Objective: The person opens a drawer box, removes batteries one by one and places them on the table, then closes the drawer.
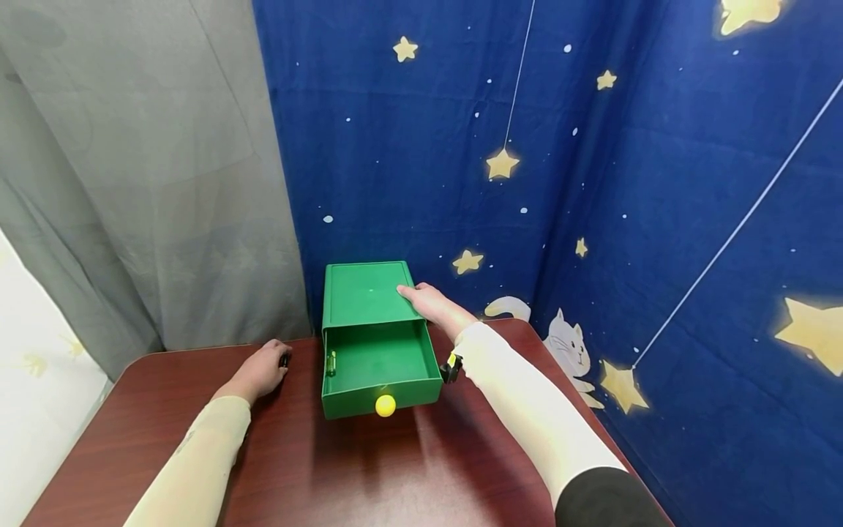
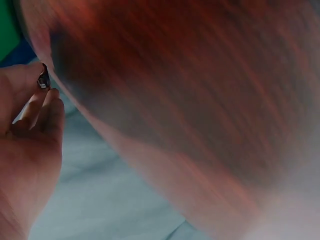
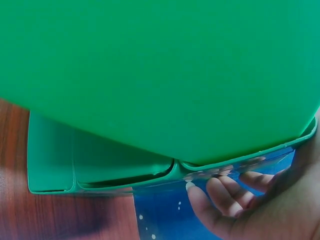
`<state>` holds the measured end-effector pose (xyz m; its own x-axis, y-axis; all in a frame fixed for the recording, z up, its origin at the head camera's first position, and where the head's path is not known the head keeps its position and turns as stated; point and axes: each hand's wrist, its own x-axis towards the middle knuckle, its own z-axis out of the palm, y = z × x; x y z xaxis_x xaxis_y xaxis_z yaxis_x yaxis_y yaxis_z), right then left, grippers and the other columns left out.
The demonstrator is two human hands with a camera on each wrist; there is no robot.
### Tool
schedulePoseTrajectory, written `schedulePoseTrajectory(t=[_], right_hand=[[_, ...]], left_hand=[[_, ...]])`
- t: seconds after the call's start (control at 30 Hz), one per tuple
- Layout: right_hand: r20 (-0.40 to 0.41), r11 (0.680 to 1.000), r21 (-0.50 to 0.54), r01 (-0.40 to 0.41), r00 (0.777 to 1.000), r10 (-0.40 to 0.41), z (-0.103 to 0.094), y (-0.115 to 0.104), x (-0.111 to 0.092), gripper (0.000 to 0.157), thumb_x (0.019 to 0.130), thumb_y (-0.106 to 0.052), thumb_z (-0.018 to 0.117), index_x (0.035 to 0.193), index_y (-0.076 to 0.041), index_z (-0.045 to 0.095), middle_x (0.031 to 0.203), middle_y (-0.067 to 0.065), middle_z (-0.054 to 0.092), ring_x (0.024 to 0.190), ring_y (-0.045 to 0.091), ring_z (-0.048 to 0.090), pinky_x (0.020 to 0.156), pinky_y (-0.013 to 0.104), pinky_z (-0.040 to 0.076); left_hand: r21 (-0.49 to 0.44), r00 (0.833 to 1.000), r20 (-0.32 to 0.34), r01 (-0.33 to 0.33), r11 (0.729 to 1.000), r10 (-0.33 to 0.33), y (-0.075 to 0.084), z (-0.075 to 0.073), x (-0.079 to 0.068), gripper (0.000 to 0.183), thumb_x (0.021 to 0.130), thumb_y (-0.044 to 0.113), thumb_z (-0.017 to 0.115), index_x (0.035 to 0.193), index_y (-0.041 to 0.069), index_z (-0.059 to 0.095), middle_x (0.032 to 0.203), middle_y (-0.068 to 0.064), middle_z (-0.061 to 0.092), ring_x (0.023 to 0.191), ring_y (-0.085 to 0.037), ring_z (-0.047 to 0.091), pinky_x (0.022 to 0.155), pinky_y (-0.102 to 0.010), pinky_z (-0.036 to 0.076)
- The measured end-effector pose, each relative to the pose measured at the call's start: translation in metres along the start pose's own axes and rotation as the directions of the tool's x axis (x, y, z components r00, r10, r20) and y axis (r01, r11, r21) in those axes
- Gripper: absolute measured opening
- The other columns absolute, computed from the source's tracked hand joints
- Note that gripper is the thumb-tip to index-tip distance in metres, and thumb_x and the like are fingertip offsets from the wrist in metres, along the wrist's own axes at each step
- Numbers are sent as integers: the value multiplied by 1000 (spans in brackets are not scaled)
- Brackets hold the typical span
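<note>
A green drawer box (image 1: 369, 293) sits on the table, its lower drawer (image 1: 378, 355) pulled out toward me. A round yellow knob (image 1: 385, 405) is on the drawer's front. Inside, against the left wall, is a small greenish-yellow cylinder (image 1: 331, 363). My right hand (image 1: 431, 301) rests on the box's right side, thumb over the top edge; in the right wrist view its loosely bent fingers (image 3: 227, 195) touch the side wall. Left of the box, low over the table, my left hand (image 1: 262, 367) pinches a small black piece with white print (image 2: 44, 77) between thumb and fingers.
The dark red wooden table (image 1: 382, 483) has its back edge close behind the box. A grey curtain (image 1: 184, 183) hangs at the back left and a blue star-patterned curtain (image 1: 421, 146) behind and to the right. A black wrist camera (image 1: 451, 368) sits beside the drawer's right wall.
</note>
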<state>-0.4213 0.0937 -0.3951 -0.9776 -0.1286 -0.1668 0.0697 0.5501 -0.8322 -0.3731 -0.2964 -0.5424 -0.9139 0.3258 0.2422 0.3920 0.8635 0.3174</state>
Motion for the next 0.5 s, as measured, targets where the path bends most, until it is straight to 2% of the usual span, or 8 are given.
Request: schedulePoseTrajectory(t=[0.5], right_hand=[[-17, 1000, -12, 4, 1000, -4, 1, 0, 0, 78, 112, -57, 55, 166, -1, 43, 162, 22, 52, 148, 36, 52, 122, 51, 43]], left_hand=[[-29, 1000, -5, 16, 999, -16, -2, 6, -1, 38, 92, -5, 78, 127, -17, 67, 126, -32, 65, 120, -51, 66, 106, -64, 52]])
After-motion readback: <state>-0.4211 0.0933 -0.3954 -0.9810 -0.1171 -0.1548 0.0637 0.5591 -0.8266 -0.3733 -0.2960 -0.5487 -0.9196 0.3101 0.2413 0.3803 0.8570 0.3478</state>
